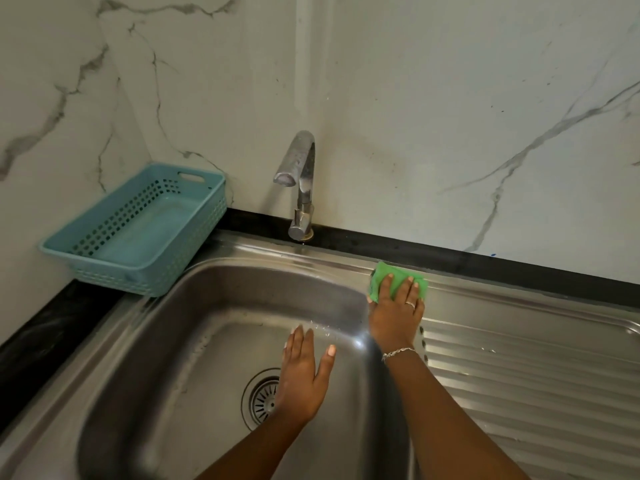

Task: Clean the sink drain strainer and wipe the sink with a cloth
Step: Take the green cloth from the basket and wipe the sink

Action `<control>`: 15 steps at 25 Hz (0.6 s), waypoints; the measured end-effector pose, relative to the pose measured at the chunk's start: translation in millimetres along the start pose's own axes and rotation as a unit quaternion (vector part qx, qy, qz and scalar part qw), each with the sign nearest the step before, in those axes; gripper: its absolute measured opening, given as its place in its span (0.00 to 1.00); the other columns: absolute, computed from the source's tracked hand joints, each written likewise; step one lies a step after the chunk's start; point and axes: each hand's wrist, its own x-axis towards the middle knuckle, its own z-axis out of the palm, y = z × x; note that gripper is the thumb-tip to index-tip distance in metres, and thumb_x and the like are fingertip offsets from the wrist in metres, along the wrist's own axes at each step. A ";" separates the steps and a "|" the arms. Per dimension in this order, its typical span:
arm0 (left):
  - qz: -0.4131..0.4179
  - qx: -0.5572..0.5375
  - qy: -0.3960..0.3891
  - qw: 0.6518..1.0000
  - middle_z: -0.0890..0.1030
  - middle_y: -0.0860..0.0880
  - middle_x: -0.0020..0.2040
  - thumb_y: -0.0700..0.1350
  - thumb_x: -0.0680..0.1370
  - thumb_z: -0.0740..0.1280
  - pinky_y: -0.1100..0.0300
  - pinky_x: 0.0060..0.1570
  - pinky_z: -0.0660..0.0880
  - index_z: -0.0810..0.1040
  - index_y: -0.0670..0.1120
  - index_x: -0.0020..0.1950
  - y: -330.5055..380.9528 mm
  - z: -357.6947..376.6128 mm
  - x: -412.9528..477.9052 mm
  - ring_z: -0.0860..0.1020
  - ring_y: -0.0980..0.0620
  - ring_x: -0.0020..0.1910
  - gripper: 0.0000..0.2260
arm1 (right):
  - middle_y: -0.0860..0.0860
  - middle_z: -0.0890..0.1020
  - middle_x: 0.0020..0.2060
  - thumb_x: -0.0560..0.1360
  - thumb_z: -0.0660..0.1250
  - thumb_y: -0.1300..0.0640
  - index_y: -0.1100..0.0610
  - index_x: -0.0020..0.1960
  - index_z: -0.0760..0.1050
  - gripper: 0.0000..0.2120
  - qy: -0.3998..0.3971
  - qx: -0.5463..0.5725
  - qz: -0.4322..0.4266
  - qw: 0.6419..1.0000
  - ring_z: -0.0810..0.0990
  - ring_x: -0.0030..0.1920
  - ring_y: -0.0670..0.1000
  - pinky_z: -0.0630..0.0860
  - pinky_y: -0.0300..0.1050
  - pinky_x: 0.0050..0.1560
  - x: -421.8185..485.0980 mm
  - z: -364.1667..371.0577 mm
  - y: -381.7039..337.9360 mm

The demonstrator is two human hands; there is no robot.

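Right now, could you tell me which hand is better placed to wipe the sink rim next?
Probably the right hand: it presses the green cloth on the sink rim. The left hand hovers open over the basin, holding nothing.

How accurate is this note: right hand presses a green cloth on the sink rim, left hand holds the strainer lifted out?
Wrong about the left hand: the head view shows it open over the sink, holding nothing, and the strainer sits in place at the sink's bottom. The right hand does press the green cloth on the rim.
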 end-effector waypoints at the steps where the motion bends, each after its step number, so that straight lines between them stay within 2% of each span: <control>1: -0.007 0.002 0.006 1.000 0.47 0.48 0.78 0.56 0.80 0.53 0.62 0.70 0.40 0.50 0.47 0.76 -5.6 -5.1 -0.1 0.44 0.52 0.76 0.28 | 0.64 0.48 0.76 0.80 0.54 0.47 0.56 0.76 0.44 0.31 0.003 0.002 -0.007 1.000 0.46 0.76 0.65 0.49 0.59 0.75 -1.0 2.1 -7.1; 7: -0.027 0.005 0.027 0.999 0.46 0.49 0.78 0.56 0.80 0.52 0.61 0.71 0.40 0.51 0.47 0.76 -27.4 -41.1 -5.1 0.43 0.53 0.76 0.27 | 0.65 0.43 0.75 0.80 0.54 0.51 0.56 0.76 0.40 0.32 -0.004 0.028 -0.094 0.995 0.41 0.76 0.65 0.43 0.60 0.75 -12.0 19.3 -73.8; 11: -0.048 -0.006 0.046 0.998 0.48 0.48 0.78 0.56 0.80 0.53 0.61 0.72 0.41 0.52 0.47 0.75 -43.2 -67.2 -8.0 0.44 0.54 0.76 0.27 | 0.65 0.41 0.75 0.80 0.54 0.51 0.56 0.76 0.38 0.32 -0.013 0.033 -0.084 0.996 0.39 0.75 0.65 0.41 0.59 0.75 -13.7 21.7 -98.9; 15: -0.070 -0.012 0.043 0.997 0.49 0.48 0.78 0.56 0.79 0.53 0.57 0.74 0.44 0.52 0.46 0.75 -50.8 -80.7 -9.7 0.45 0.53 0.77 0.27 | 0.65 0.40 0.75 0.80 0.54 0.52 0.56 0.76 0.37 0.33 -0.033 0.012 -0.107 0.994 0.39 0.75 0.65 0.43 0.60 0.76 -15.1 17.6 -113.1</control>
